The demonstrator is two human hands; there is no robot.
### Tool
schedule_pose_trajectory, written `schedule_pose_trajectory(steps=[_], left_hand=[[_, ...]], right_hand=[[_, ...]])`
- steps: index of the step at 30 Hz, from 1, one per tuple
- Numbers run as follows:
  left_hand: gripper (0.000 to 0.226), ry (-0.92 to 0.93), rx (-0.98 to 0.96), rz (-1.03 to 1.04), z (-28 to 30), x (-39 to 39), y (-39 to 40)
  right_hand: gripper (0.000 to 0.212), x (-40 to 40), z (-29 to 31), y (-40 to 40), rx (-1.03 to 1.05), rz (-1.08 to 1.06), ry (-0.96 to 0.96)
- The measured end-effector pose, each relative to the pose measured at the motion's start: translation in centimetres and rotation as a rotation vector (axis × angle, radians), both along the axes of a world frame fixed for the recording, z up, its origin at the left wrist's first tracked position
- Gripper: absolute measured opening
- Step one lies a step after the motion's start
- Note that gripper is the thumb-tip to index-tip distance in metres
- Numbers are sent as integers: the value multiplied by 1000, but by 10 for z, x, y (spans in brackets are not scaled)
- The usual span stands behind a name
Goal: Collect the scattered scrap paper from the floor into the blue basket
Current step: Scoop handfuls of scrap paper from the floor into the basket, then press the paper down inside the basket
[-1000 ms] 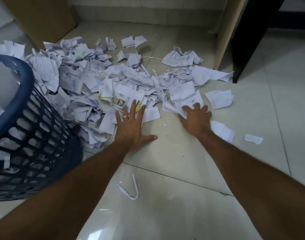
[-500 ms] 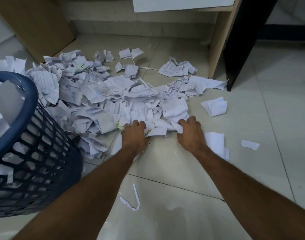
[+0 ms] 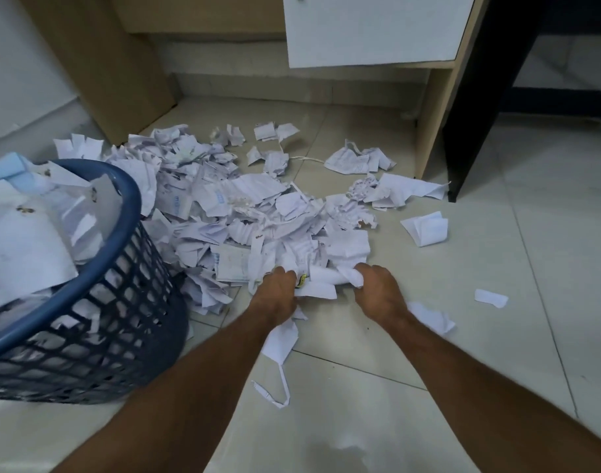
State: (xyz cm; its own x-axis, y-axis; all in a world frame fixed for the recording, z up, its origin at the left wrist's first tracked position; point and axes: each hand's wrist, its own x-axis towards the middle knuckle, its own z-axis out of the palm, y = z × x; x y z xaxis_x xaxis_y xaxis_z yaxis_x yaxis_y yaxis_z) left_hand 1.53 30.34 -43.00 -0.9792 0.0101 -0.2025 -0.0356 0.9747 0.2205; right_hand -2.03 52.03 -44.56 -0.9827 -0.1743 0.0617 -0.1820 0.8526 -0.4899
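Scrap paper [image 3: 244, 213] lies mostly in one big heap on the floor just right of the basket [image 3: 87, 302], touching its mesh wall. We judge the job about half done: the basket already holds paper up to near its rim, yet the heap is still large. Beyond the heap, farther from the basket, loose pieces sit well apart: a folded sheet [image 3: 427, 228], a small scrap [image 3: 491, 298], a crumpled cluster [image 3: 358, 161] near the desk leg [image 3: 432, 121]. A thin torn strip [image 3: 275, 390] lies nearer us, right of the basket. Our left hand [image 3: 278, 288] and right hand [image 3: 377, 288] both curl their fingers round a bunch at the heap's near edge, gripping it. Whether that bunch is lifted off the tiles yet we cannot quite tell. It must still cross left to the basket, and many more handfuls follow.
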Motion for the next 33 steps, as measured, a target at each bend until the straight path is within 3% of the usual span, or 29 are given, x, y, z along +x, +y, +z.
schedule_pose_trajectory(steps=[5,11,16,21,28,31,33], left_hand=[[33,147,153,55,57,0,1],[34,370,203,63,158,-8,-14],[31,532,166,81,259,-1,-54],[26,566,-14,80,327,33,-126],[34,420,-169,171,321,129,-238],[78,276,-196,143,286,152,-277],[92,162,-205,120,265,156,-297]], right_hand=[[17,7,52,-6,-202,-53,64],[13,2,157,-43,-384,-42,188],[7,10,249,-96,-475,61,253],[10,33,308,-165,-501,213,240],[27,87,308,-289,-476,484,91],[63,107,283,-333,-226,545,-40],[86,112,269,-347,4,587,-131]])
